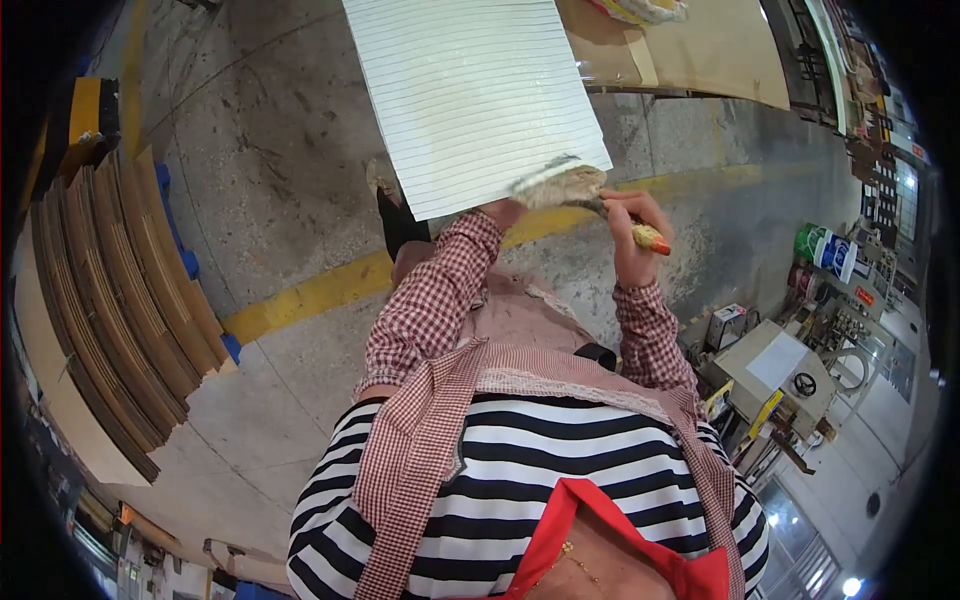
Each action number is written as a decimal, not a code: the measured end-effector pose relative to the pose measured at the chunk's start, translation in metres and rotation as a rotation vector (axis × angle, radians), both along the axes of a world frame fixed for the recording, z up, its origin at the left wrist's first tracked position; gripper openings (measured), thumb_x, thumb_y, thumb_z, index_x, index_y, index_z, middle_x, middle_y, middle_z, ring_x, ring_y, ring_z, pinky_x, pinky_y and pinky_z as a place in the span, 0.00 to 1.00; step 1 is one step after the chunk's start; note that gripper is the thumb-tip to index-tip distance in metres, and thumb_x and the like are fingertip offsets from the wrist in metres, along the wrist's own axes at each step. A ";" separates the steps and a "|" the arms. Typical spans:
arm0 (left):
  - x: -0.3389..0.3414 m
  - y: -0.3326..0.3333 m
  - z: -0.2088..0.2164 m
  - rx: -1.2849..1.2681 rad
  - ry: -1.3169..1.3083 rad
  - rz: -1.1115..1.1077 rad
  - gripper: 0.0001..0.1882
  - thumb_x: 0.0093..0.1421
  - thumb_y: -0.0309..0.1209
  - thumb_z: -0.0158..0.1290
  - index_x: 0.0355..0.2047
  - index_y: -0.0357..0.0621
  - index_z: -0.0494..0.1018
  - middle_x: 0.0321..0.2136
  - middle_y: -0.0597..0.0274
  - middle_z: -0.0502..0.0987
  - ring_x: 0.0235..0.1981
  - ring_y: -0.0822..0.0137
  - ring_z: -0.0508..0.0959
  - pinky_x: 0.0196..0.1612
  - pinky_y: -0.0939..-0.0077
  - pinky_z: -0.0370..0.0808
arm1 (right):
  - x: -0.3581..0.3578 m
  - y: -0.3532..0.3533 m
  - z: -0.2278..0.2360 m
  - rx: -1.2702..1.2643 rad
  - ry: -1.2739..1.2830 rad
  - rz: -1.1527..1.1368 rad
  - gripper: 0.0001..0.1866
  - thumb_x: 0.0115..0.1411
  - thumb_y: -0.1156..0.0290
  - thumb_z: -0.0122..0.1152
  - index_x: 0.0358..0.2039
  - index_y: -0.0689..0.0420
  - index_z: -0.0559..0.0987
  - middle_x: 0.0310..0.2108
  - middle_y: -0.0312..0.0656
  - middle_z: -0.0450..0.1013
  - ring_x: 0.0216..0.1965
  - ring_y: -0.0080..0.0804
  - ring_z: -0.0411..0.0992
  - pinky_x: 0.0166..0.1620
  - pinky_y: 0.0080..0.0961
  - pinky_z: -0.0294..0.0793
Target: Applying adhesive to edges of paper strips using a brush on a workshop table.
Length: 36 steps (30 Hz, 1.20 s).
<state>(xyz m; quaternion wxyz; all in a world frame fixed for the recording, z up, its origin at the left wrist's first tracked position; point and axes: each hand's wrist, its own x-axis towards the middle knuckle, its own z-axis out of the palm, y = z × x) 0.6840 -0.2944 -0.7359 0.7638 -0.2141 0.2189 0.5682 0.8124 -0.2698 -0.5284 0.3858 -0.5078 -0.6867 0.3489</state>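
Note:
My right hand (638, 232) is closed around a wide brush (560, 187) with a pale, coated head and a red-tipped handle end sticking out below the fist. The brush head lies over the near right corner of a white, close-lined surface (490, 100), which looks like many sheet edges fanned out in rows. A wet-looking sheen shows along its middle. My left hand (503, 212) is at the near edge of this white surface, just below the brush head. Its fingers are hidden, so its hold cannot be made out.
Stacked brown cardboard sheets (120, 310) stand at the left. A brown board-topped table (700, 50) is at the far right, with a bag-like bundle (645, 10) on it. A machine with a handwheel (805, 384) stands at the right. A yellow line (310, 297) crosses the concrete floor.

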 end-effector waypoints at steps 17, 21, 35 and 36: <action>-0.055 -0.036 -0.010 0.097 0.177 0.008 0.31 0.57 0.49 0.56 0.57 0.48 0.66 0.55 0.62 0.67 0.55 0.63 0.67 0.60 0.64 0.65 | -0.004 -0.007 0.022 0.104 -0.105 0.015 0.05 0.53 0.78 0.60 0.23 0.65 0.76 0.29 0.46 0.77 0.27 0.26 0.74 0.31 0.20 0.71; -0.052 -0.047 -0.043 0.216 0.566 0.042 0.29 0.58 0.47 0.55 0.56 0.47 0.66 0.54 0.62 0.68 0.54 0.63 0.68 0.57 0.66 0.68 | -0.009 -0.011 -0.004 0.188 -0.169 0.191 0.04 0.51 0.78 0.62 0.24 0.65 0.77 0.31 0.47 0.77 0.25 0.26 0.74 0.28 0.20 0.72; -0.053 -0.045 -0.039 0.180 0.636 0.022 0.28 0.63 0.51 0.46 0.56 0.47 0.64 0.54 0.62 0.68 0.52 0.63 0.70 0.54 0.64 0.70 | -0.006 -0.027 0.021 0.124 -0.202 0.282 0.05 0.49 0.76 0.65 0.24 0.64 0.78 0.29 0.47 0.77 0.23 0.27 0.74 0.26 0.19 0.71; -0.058 -0.048 -0.035 0.157 0.493 0.049 0.28 0.63 0.51 0.46 0.56 0.47 0.64 0.54 0.62 0.68 0.52 0.63 0.70 0.53 0.64 0.70 | -0.007 -0.023 0.024 0.130 -0.143 0.256 0.05 0.48 0.76 0.65 0.23 0.63 0.77 0.28 0.47 0.77 0.23 0.27 0.74 0.26 0.19 0.71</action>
